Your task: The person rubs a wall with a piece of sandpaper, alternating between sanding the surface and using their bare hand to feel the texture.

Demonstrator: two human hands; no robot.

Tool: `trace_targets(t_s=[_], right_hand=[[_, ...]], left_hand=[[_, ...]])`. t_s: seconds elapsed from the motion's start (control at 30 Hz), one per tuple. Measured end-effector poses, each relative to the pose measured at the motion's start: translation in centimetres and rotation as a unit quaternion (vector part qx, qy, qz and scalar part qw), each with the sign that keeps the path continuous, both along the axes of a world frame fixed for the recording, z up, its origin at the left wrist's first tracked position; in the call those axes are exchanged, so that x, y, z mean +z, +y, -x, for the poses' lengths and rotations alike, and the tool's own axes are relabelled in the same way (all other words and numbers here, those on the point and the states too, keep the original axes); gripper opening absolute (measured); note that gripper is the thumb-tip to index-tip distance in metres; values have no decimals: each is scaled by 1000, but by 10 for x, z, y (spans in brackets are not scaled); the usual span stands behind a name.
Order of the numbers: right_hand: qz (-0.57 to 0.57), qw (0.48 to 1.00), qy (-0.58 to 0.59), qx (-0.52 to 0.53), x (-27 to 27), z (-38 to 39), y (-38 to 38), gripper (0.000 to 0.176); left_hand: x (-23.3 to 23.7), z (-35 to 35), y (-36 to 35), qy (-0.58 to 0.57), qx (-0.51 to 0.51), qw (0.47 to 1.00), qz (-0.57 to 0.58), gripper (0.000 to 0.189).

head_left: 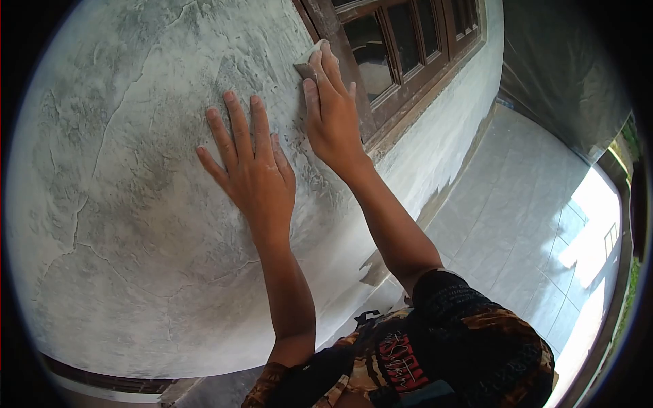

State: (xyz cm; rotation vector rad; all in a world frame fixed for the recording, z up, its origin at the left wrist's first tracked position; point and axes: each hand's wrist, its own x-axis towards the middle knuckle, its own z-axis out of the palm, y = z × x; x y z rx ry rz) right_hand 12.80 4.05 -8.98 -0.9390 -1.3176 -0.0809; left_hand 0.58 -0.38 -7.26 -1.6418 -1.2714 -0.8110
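My left hand [250, 164] lies flat on a rough, pale grey plastered wall [129, 170], fingers spread and holding nothing. My right hand [333, 112] presses a small folded piece of sandpaper [309, 61] against the same wall, just beside the dark brown wooden window frame [360, 88]. The fingers cover most of the sandpaper; only its upper corner shows. Both forearms reach up from the bottom of the view.
A brown wooden window with several glass panes [401, 41] runs along the wall to the right. Below lies a light tiled floor [524, 224], sunlit at the far right. Cracks and patchy plaster mark the wall. A dark wall [564, 68] stands beyond the floor.
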Motion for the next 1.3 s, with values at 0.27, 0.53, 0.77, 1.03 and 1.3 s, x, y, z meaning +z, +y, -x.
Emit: trace_targets(t_s=[0.27, 0.53, 0.77, 1.03, 1.3], right_hand=[[-14, 1000, -2, 4, -8, 6, -6, 46], [18, 999, -44, -8, -38, 22, -21, 47], [4, 998, -56, -8, -38, 11, -13, 47], [-34, 999, -27, -3, -9, 1, -2, 47], [-30, 999, 10, 24, 11, -11, 7, 47]], left_hand=[[1, -1, 4, -1, 7, 1000, -8, 51], [1, 1, 7, 20, 10, 1000, -15, 51], [0, 0, 3, 14, 16, 1000, -4, 51], [0, 0, 1, 3, 2, 1000, -1, 51], [0, -1, 2, 5, 4, 1000, -1, 50]])
